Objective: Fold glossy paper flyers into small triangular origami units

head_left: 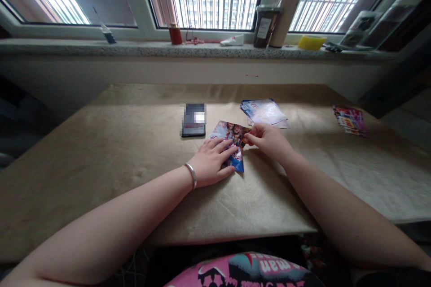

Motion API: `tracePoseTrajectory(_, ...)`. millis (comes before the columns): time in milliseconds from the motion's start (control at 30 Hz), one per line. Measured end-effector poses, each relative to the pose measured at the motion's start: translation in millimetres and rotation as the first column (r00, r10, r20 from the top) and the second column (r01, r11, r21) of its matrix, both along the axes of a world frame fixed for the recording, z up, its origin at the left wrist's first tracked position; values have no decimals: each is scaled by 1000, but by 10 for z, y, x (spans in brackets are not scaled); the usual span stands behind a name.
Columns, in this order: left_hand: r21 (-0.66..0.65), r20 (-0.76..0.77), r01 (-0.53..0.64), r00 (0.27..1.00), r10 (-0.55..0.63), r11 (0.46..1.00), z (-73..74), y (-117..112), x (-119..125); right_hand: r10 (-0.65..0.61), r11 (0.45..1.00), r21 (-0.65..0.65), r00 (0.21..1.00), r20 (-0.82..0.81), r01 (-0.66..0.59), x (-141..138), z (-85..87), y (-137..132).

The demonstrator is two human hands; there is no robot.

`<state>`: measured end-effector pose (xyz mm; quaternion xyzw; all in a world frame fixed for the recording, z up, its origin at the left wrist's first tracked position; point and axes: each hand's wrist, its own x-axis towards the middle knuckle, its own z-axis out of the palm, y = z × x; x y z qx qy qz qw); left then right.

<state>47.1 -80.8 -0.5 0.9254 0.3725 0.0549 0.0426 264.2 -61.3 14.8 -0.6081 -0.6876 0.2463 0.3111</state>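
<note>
A colourful printed paper sheet [222,129] lies at an angle on the table in front of me. It has a picture of figures in its upper part and blue and white print lower down. My left hand [211,161] rests flat on it with the fingers spread, covering its middle. At the sheet's right edge, my right hand [267,140] pinches the paper between thumb and forefinger. Whether the sheet is folded or made of two pieces, I cannot tell. Just beyond my right hand is a small fanned stack of pale blue printed sheets [264,111].
A dark flat rectangular object [193,126], partly pixelated, lies left of the sheet. Several pink and red printed packets [350,121] are piled at the right. The table [117,157] meets a wall below a windowsill [141,48] holding a jar [266,27] and yellow tape roll [310,43].
</note>
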Motion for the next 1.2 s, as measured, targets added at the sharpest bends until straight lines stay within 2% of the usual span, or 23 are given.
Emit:
tracePoseTrajectory(267, 2, 22, -9, 1000, 9, 1000, 0, 1, -1, 108, 990, 63, 960, 259, -129, -27, 92, -79)
tracePoseTrajectory(600, -75, 78, -76, 994, 82, 994, -2, 1, 18, 182, 982, 15, 971, 154, -186, 29, 10, -46)
tracePoseTrajectory(767, -56, 118, -43, 992, 49, 998, 0, 11, 9, 199, 979, 18, 972, 127, -203, 19, 15, -56)
tracePoseTrajectory(933, -13, 71, 3, 997, -2, 1000, 18, 23, 2, 206, 977, 19, 969, 133, -210, 25, 15, -77)
tracePoseTrajectory(1033, 0, 47, 15, 999, -15, 1000, 17, 37, -1, 254, 964, 38, 954, 162, -263, 42, 24, -86)
tracePoseTrajectory(1200, -34, 15, 20, 1000, -20, 999, 3, 57, -5, 300, 949, 33, 933, 198, -312, 104, 21, -48)
